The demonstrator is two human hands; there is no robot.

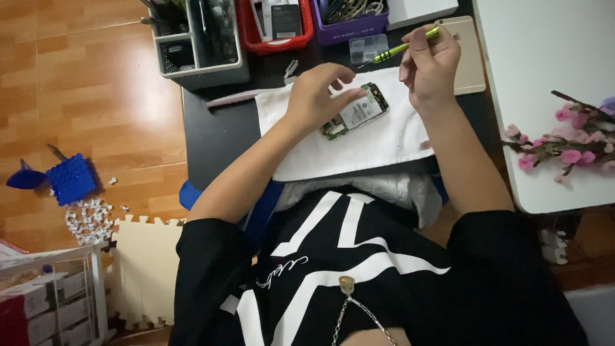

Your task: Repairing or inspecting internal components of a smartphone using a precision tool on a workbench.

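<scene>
left hand (318, 95) on opened phone (354, 111); right hand (430, 64) gripping green screwdriver (402, 47)

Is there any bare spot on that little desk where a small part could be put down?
Yes: the white cloth is bare along its near edge, below the opened phone. The black desktop left of it is bare too. The far edge is crowded with the grey organiser and the red basket.

Soft, even indoor light; faint shadows fall beneath the hands on the white rectangular cloth mat (359, 144). Mild glare left of it on orange wooden floorboards (83, 77); slight overall softness.
</scene>
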